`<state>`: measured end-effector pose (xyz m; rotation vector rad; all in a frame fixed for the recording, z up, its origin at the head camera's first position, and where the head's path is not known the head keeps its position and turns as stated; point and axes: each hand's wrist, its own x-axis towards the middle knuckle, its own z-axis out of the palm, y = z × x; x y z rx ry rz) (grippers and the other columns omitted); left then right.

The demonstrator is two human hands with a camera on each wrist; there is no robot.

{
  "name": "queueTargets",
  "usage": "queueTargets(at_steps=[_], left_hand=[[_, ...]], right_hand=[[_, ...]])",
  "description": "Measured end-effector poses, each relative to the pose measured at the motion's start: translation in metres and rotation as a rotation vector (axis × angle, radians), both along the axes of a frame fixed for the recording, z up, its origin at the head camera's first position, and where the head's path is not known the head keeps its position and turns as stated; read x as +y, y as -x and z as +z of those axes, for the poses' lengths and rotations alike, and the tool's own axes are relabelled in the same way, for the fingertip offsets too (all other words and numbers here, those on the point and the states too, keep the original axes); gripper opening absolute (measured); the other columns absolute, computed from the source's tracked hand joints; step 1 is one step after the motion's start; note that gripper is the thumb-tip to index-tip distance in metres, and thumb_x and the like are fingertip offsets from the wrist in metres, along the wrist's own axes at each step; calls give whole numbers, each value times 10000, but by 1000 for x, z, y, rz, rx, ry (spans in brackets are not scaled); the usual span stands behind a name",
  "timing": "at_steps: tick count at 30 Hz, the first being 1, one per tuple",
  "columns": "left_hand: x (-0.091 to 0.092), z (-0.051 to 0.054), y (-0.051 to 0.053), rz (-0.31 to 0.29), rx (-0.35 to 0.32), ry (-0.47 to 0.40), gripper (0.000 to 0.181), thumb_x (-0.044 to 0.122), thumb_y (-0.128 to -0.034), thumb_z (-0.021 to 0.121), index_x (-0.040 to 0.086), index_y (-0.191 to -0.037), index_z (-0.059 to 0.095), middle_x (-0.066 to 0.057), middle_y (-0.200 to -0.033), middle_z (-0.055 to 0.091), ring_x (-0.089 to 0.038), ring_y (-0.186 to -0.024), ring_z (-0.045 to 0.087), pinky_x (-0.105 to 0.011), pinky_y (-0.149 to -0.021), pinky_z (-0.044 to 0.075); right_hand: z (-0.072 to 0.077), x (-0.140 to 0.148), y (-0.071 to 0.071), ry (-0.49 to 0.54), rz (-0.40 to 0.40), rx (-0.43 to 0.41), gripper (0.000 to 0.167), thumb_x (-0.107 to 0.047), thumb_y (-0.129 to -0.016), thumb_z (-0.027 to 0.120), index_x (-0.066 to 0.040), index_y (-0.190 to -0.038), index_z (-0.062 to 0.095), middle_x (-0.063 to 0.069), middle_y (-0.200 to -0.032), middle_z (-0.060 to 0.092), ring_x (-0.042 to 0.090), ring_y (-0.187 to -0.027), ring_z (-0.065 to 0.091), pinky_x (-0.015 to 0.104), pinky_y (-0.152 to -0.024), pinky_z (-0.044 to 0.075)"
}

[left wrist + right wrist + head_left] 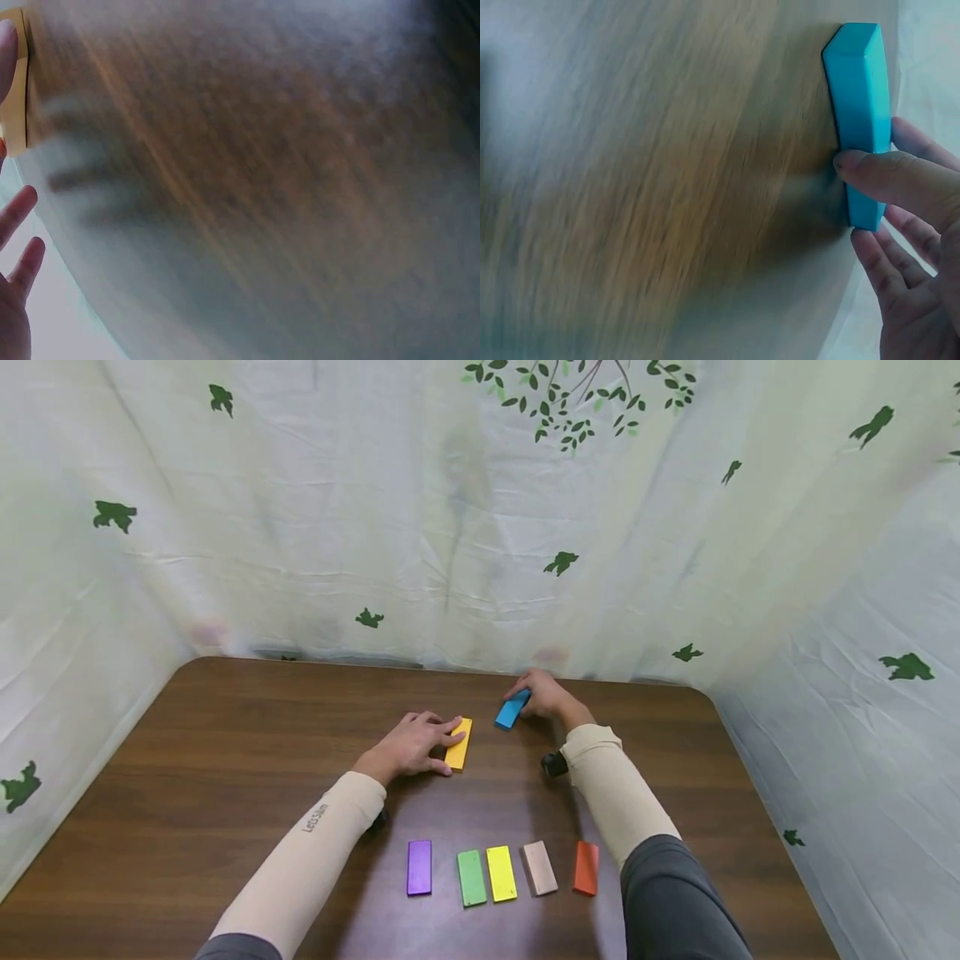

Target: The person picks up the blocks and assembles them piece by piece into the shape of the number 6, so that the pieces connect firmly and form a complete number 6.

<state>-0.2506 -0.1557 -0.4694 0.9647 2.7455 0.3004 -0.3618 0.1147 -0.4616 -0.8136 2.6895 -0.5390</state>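
Note:
Near the far side of the table, my left hand point(414, 747) holds an orange-yellow block point(457, 755) between thumb and fingers. The left wrist view catches only part of that block point(16, 112) at its left edge, with the other fingers spread apart. Farther back and to the right, my right hand point(549, 697) grips a blue rectangular block point(509, 713). In the right wrist view the thumb lies across the blue block point(853, 90) and the fingers are behind and below it. A gap separates the two held blocks.
Closer to me, a loose row of blocks lies on the wooden table point(247, 760): purple point(419, 868), green point(471, 878), bright yellow point(501, 873), beige point(539, 868) and red-orange point(586, 868). A pale leaf-print curtain point(420, 527) hangs behind the table and along its sides.

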Motion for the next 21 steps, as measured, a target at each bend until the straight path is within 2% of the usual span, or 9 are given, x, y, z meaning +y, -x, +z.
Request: queueTargets(at_steps=[7,21], left_hand=[[0,-1,3,-15,32,7,693,487,-850,663,165,-1431,466,-56,-1537,346,-347,-1275,400,-542,-1057,267],[0,0,0,-9,10,4,690,481,-849,671,170,-1431,467,-47,-1533,350,-325,-1267,403,-539,-1053,272]], right_hand=[[-1,-14,3,26,-29,-15,340,-36,-788,768,-120,-1117,742,155,-1253,561,303,-1156,481,424,-963,412],[-3,-38,3,19,-55,-43,354,-59,-806,759,-126,-1152,727,161,-1294,520,297,-1181,450,425,-983,390]])
